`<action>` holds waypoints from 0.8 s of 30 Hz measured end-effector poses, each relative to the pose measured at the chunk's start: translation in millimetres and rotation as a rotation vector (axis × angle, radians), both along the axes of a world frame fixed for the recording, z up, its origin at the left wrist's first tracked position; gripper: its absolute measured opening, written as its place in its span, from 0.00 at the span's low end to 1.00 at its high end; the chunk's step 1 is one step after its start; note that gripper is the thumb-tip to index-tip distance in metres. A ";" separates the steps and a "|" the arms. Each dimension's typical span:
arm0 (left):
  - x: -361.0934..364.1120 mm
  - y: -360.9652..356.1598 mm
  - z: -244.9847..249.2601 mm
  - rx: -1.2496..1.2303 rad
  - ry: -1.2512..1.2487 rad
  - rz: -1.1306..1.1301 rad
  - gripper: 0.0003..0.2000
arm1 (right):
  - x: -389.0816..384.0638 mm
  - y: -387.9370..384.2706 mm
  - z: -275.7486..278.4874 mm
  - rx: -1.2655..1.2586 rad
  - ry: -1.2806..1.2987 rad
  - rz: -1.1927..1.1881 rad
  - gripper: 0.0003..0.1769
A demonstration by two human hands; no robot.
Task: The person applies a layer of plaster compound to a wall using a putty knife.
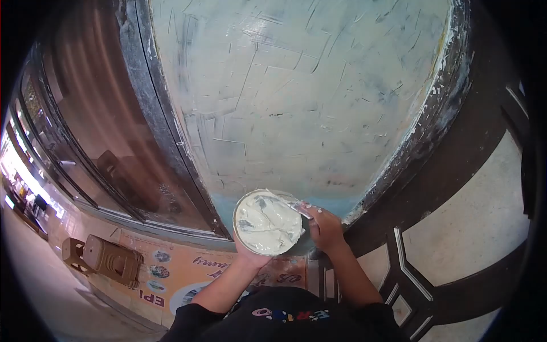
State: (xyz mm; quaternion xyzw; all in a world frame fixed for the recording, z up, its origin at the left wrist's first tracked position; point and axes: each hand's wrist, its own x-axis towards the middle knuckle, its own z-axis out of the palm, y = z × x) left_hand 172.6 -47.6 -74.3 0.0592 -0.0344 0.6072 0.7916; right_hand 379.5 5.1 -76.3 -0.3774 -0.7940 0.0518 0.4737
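My left hand [253, 254] is wrapped under and around a round tub [235, 219], carrying it in front of my chest. Inside the tub lies thick off-white putty [263, 227] with uneven swirls. At the tub's right rim, my right hand [325, 229] is closed on a putty knife [303, 211] smeared with white, its blade end reaching over the tub's upper edge. Where the blade meets the putty is hard to make out. Straight ahead stands a pale greenish wall panel [302, 114] with dark scratches and patchy smears.
Dark frames border the panel, the right one [421, 134] spotted with white. To the left is a glazed window [114, 114]. Brown stacked plastic stools [114, 259] stand on the lower left, near an orange printed banner [211, 268]. Dark wood panelling [478, 182] fills the right.
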 end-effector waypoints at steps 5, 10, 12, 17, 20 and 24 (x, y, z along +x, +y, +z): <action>-18.9 -4.8 1.6 0.018 0.064 -0.036 0.34 | 17.7 3.9 -3.8 -0.028 -0.106 -0.185 0.13; -28.9 -4.4 -3.1 -0.008 0.074 -0.060 0.35 | -2.5 -10.1 50.0 -0.336 0.610 -0.028 0.12; -32.2 -3.2 -4.5 0.026 0.024 -0.062 0.35 | -8.3 -19.1 70.4 -0.425 0.538 0.077 0.15; -46.5 12.8 -20.8 -0.003 0.097 0.072 0.37 | -31.5 -20.5 86.9 -0.516 0.343 0.088 0.18; -48.2 14.6 -7.9 0.077 0.055 -0.053 0.37 | -57.8 -15.2 98.6 -0.364 0.254 0.112 0.18; -46.4 21.0 -7.7 0.005 0.015 -0.214 0.35 | -77.1 -6.8 108.5 -0.050 -0.091 0.113 0.16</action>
